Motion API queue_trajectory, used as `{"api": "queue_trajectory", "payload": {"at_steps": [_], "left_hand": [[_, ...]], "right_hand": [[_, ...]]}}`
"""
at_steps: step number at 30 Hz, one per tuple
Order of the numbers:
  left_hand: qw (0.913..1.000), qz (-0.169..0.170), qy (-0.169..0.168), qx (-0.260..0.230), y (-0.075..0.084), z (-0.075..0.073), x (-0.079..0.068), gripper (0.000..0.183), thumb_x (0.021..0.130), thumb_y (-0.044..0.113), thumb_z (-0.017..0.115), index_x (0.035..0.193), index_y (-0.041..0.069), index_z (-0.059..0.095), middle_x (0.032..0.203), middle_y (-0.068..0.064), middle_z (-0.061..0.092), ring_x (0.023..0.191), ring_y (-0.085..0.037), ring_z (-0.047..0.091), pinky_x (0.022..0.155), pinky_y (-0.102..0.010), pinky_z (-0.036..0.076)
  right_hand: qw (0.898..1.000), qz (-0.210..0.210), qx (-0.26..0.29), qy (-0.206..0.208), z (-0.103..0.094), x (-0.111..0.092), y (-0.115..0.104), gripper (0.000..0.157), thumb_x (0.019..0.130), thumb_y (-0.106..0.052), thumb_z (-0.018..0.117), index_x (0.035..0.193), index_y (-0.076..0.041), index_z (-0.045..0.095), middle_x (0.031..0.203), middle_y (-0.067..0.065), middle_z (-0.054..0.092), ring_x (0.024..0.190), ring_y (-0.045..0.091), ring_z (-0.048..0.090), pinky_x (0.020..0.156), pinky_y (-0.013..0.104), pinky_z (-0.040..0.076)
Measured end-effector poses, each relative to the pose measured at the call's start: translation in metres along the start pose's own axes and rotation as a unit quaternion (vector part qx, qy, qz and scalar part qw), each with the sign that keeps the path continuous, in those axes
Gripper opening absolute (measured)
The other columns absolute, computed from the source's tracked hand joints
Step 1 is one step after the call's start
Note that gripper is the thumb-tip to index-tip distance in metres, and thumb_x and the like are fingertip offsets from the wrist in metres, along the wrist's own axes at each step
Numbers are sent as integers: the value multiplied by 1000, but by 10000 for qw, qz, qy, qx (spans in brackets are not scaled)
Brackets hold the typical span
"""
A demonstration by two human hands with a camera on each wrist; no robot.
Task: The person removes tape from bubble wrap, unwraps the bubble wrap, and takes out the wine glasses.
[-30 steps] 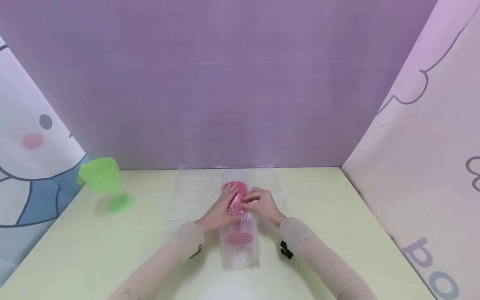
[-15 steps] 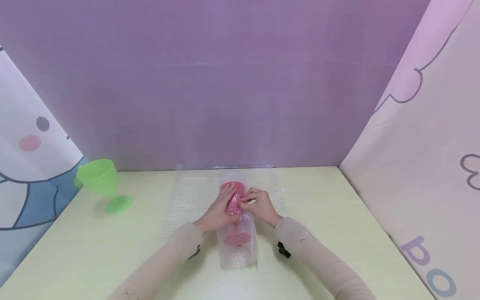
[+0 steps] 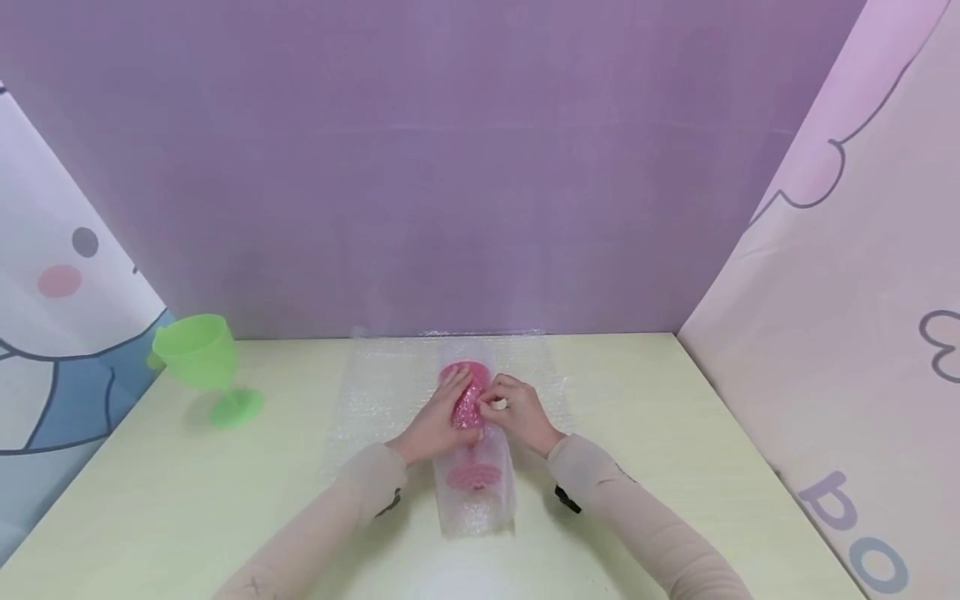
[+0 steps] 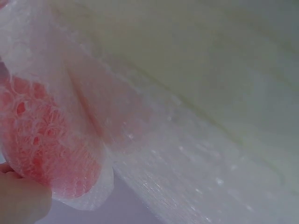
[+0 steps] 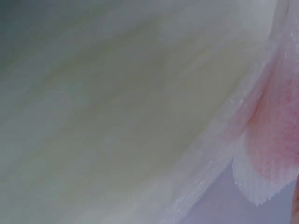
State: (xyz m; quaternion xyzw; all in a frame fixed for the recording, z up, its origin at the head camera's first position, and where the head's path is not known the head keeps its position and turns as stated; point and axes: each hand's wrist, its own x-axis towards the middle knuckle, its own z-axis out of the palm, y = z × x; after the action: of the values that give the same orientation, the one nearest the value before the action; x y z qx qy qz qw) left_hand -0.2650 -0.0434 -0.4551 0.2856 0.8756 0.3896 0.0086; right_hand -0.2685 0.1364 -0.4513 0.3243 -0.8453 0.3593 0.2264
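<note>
A pink goblet [image 3: 474,477] lies on its side in clear bubble wrap [image 3: 386,387], its foot towards me and its cup away. My left hand [image 3: 433,421] holds the wrapped cup, fingers over its upper part and thumb lower down near the stem. On the other side my right hand [image 3: 523,412] pinches the wrap beside the cup, thumb against curled fingers. Through the film, the left wrist view shows the pink cup [image 4: 51,144] close up, with a fingertip [image 4: 23,200] at its lower edge. Most of the right hand is outside its own wrist view.
A green goblet [image 3: 198,354] with a handle stands upright at the back left of the pale table [image 3: 645,433]. Behind the table rises a purple wall [image 3: 480,167], with printed panels on both sides. A flat sheet of wrap spreads to the table's back edge.
Both hands keep nearly the same places on the wrapped goblet. The whole head view has shifted slightly; the green goblet stays where it was.
</note>
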Motion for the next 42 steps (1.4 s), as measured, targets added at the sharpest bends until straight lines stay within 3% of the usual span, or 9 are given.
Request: {"api": "queue_trajectory", "payload": {"at_steps": [8,17,24,29,36,42], "left_hand": [[9998,80,111,143,-1,3,0,91,73,27,73,145,4,22,154,-6,14,143,-23,2,115,-46,10],[9999,107,90,89,1,3,3,91,73,25,72,146,5,20,154,-4,12,143,-22,2,115,-46,9],[9999,92,14,108,0,3,2,93,73,25,73,146,4,19,154,-6,11,143,-24,2,114,-47,9],[9998,37,103,173,2,1,1,94,72,25,74,146,5,19,154,-4,12,143,-22,2,114,-46,10],[10000,6,10,91,7,-2,0,95,72,25,75,146,4,19,154,-5,11,143,-23,1,115,-46,8],[9999,-90,-26,140,9,-2,0,96,72,26,75,146,7,18,155,-1,10,143,-19,0,115,-44,8]], "right_hand": [[9959,693,535,-209,1,-1,-1,6,78,1,63,81,-2,68,80,6,61,77,15,60,73,21,54],[9758,1595,1435,-417,-4,0,-3,9,82,6,59,87,3,66,88,12,61,83,17,58,80,23,53],[9753,1600,1395,-601,-22,5,-31,10,84,5,57,90,11,63,89,19,61,83,22,59,81,25,53],[9780,1544,1294,-547,-25,8,-36,11,84,3,59,90,10,64,89,19,61,85,24,60,83,26,53],[9693,1893,1477,-524,-19,6,-24,13,82,-2,64,92,6,67,90,16,62,83,15,58,84,32,53],[9690,2019,1391,-306,-6,3,-4,10,81,-6,67,89,-2,70,87,9,64,79,7,57,79,23,53]]}}
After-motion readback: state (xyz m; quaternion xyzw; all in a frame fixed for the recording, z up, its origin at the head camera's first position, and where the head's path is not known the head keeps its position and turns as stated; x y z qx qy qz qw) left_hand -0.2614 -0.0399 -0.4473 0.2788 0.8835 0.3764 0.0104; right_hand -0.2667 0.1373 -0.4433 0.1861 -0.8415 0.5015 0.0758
